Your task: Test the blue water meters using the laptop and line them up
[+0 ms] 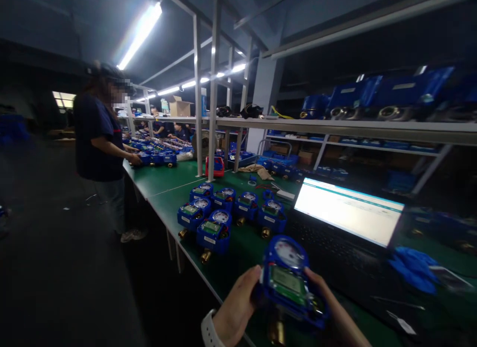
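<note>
meter: blue water meter (288,282) up off the bench in front of me, low in the middle of the view, dial and green screen facing up, brass fitting poking out the bottom
left hand: my left hand (235,307) is wrapped round the meter's left side, thumb up against the edge, white band on the wrist
right hand: my right hand (330,307) has the other side, fingers curled over the top right corner, so both are gripping it
laptop: open laptop (348,222) just past the meter on the right, screen lit white, too blurry to read
cloth: blue crumpled thing (413,270) right of the laptop, can't tell what exactly
other meters: bunch of the same meters (223,213) sitting on the green bench (167,180) ahead on the left, well apart from mine
shelf: more blue units up on the shelf (335,126) above the laptop
co-worker: a person (100,148) in a dark top standing further down the bench, hands on another batch of meters
</note>
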Demonstrator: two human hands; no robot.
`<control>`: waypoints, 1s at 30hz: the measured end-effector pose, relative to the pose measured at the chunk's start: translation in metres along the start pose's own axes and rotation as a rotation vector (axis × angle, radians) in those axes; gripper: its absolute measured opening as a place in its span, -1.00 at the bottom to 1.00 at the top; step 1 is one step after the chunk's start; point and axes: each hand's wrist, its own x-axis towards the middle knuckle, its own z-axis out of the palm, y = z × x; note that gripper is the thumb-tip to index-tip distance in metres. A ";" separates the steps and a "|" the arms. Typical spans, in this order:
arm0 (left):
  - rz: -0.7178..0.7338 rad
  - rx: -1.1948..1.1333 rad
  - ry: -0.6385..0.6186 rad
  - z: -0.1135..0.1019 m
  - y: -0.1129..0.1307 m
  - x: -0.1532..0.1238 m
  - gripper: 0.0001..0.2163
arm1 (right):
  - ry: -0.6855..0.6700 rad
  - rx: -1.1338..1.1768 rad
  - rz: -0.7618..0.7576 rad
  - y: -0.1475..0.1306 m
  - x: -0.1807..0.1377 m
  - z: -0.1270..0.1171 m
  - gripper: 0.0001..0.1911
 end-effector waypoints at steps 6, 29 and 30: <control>-0.037 -0.120 0.159 -0.051 0.001 0.014 -0.56 | 0.060 0.083 0.156 0.016 0.040 0.035 -0.48; -0.061 0.090 0.319 -0.067 -0.012 0.033 -0.29 | 1.138 -1.696 -0.637 -0.030 -0.074 -0.276 -0.25; -0.053 0.096 0.331 -0.066 -0.013 0.034 -0.29 | 1.146 -1.725 -0.654 -0.026 -0.073 -0.282 -0.29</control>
